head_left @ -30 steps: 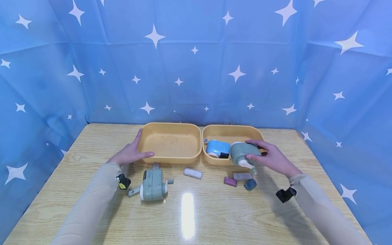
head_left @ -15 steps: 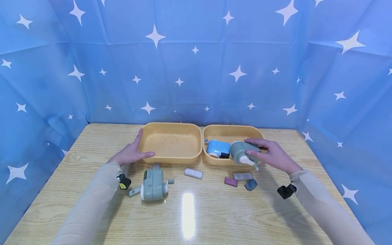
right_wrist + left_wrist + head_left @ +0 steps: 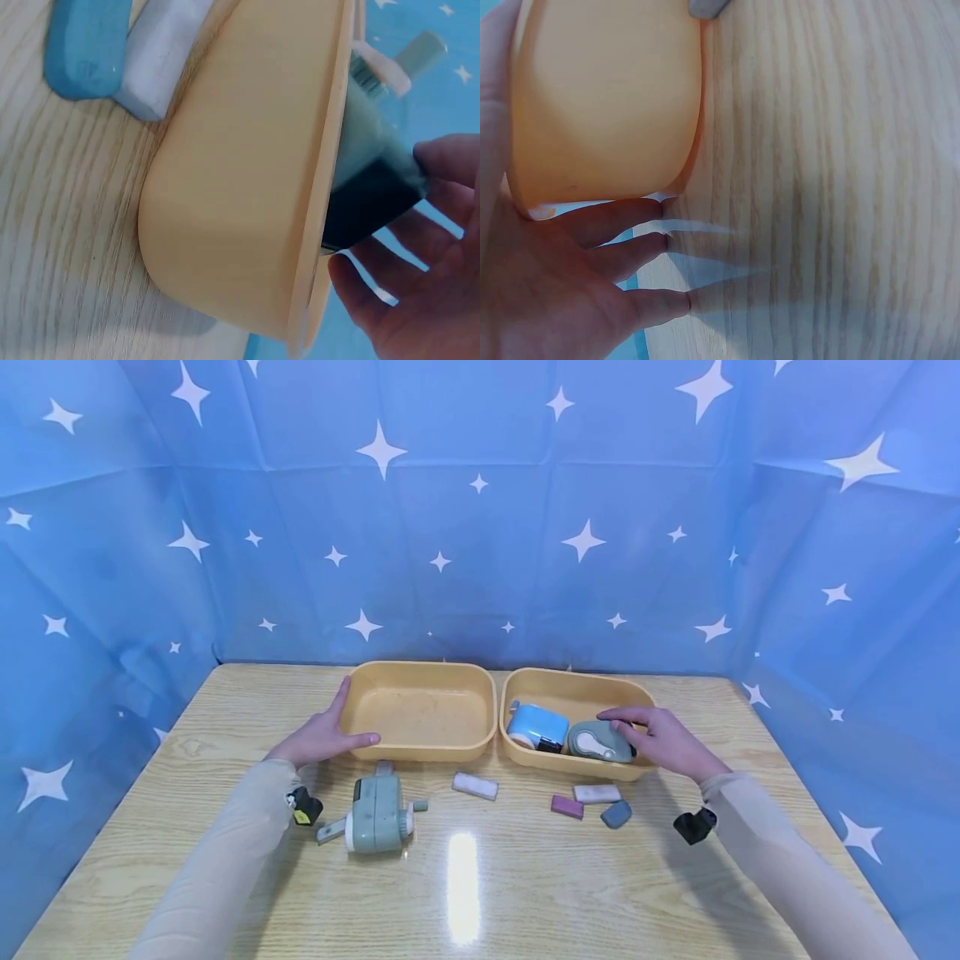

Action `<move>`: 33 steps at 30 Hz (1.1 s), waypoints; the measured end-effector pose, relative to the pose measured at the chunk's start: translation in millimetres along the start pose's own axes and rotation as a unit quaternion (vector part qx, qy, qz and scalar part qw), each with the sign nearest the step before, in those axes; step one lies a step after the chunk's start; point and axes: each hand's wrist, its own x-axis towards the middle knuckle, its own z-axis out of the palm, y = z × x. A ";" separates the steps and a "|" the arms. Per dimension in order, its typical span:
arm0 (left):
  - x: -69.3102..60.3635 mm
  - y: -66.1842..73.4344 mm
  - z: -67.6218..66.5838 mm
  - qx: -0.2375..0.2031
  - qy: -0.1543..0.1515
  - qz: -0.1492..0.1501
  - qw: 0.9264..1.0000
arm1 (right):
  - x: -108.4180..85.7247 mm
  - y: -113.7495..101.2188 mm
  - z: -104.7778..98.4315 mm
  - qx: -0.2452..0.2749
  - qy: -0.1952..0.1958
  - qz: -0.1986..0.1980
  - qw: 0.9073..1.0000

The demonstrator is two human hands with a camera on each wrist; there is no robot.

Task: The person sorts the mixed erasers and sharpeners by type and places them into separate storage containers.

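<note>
When checked from the head view, found the left hand point(image 3: 318, 737) lying straight-fingered against the left end of the left tan tray point(image 3: 427, 753). Observed the right hand point(image 3: 669, 741) gripping a grey-green cranked device point(image 3: 590, 742) inside the right tray point(image 3: 573, 767), just beside a blue device point(image 3: 540, 724). Recorded a second cranked device point(image 3: 377, 814), two pale blocks point(image 3: 476, 786), a purple block point(image 3: 567, 807) and a dark-blue block point(image 3: 617, 814) on the worktop point(image 3: 337, 906), in front of the trays.

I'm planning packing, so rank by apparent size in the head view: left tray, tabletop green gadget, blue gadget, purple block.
1. Left tray
2. Tabletop green gadget
3. Blue gadget
4. Purple block
</note>
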 end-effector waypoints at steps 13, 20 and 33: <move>0.7 -2.1 1.8 -0.003 0.001 -0.003 1.000 | -15.0 -9.4 -7.5 -0.015 0.060 -0.006 0.998; 1.9 -4.0 1.2 -0.009 0.001 -0.004 1.000 | -20.2 -18.3 -5.7 -0.019 0.064 -0.038 0.997; 3.0 -5.3 1.6 -0.008 -0.001 -0.007 1.000 | -22.0 -32.4 5.2 -0.003 0.061 -0.082 0.995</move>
